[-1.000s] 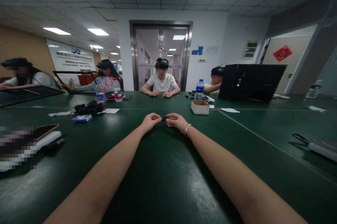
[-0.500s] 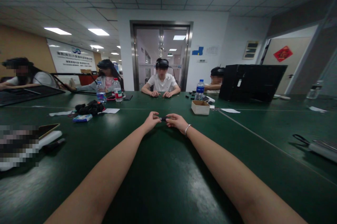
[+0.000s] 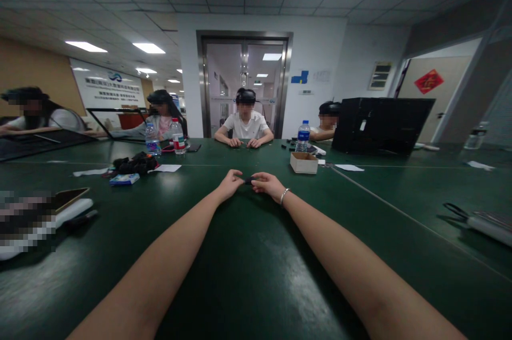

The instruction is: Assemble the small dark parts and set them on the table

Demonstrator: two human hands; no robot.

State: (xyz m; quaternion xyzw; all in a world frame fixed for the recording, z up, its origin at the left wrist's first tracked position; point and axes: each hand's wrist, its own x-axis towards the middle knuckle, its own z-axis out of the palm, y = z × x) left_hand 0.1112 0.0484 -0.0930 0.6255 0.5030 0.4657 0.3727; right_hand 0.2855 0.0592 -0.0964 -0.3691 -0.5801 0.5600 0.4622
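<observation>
Over the green table point(image 3: 248, 255), my two hands meet around a small black oblong piece point(image 3: 248, 180); its exact kind is too small to make out. My left hand point(image 3: 229, 185) pinches its left end between thumb and fingertips. From the other side my right hand point(image 3: 270, 186), with a silver bracelet at the wrist, grips the right end with closed fingers. The fingers cover part of both ends.
An open cardboard box point(image 3: 304, 164) stands beyond my right hand, near a blue-labelled bottle point(image 3: 303, 135). A black case point(image 3: 382, 126) is farther right. Left are dark bundled items point(image 3: 134, 163), a blue packet point(image 3: 125, 179) and two bottles. Co-workers sit around the table.
My hands and the black piece stay almost in place. At the left, a co-worker's dark frame has tilted up; at the right, a co-worker's arm has lowered.
</observation>
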